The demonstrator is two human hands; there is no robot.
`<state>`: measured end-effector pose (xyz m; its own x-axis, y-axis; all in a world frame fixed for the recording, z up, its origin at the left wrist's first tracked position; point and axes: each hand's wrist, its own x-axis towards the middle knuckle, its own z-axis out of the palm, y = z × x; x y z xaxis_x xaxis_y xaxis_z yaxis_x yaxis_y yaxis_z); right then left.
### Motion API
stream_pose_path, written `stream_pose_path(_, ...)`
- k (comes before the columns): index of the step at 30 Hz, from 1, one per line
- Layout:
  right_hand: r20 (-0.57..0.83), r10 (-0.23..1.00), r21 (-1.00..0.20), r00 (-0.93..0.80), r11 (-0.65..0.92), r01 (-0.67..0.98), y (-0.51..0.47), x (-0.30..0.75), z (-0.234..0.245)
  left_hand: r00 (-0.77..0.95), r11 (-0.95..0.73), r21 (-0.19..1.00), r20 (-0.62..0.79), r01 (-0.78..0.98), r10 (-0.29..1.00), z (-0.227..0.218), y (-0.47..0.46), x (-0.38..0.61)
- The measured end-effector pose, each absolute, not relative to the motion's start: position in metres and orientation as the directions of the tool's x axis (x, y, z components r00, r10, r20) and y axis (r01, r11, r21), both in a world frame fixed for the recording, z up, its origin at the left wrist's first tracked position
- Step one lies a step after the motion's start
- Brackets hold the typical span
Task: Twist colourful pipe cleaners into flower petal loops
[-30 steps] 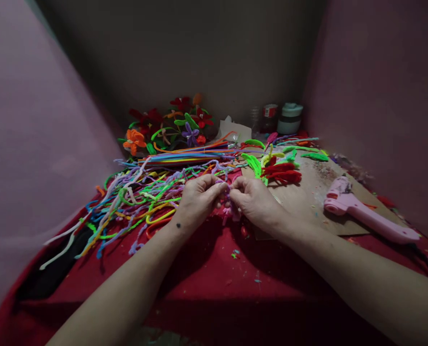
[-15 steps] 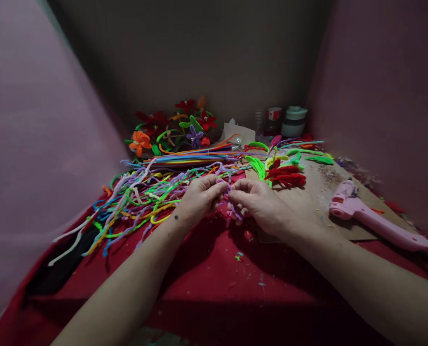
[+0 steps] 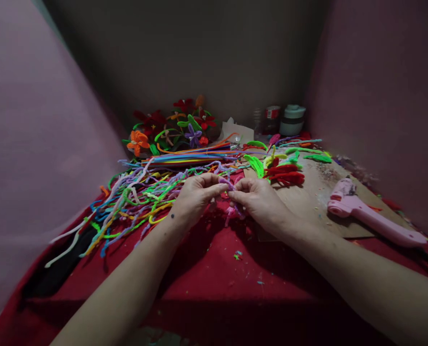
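Pinching one purple stem (image 3: 227,181), your left hand (image 3: 198,196) and right hand (image 3: 258,198) clamp fingers on it — one pink tool (image 3: 371,217) lies across cardboard (image 3: 304,204).

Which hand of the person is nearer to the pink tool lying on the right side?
The right hand. It is to the left of the pink tool, pinching the purple strip. The left hand is farther left, beyond the right hand.

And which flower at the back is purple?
The purple flower just below a green leaf, right of the big orange flower; no other shows that colour.
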<state>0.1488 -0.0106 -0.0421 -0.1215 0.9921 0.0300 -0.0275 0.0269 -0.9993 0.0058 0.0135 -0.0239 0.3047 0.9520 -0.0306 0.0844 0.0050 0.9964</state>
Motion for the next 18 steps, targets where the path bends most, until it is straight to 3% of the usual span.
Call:
stream_pose_path(11, -0.044, 0.991, -0.991, -0.129, -0.06, -0.118, -0.0092, 0.1484, -0.0442, 0.36, -0.042, 0.997, 0.014, 0.07, 0.933, -0.0256, 0.0106, 0.0106)
stream_pose_path(18, -0.062, 0.982, -0.976, -0.178, -0.097, -0.193, -0.0093, 0.1473, -0.0486, 0.378, -0.109, 0.967, 0.014, 0.231, 0.926, -0.0261, 0.0089, 0.0124)
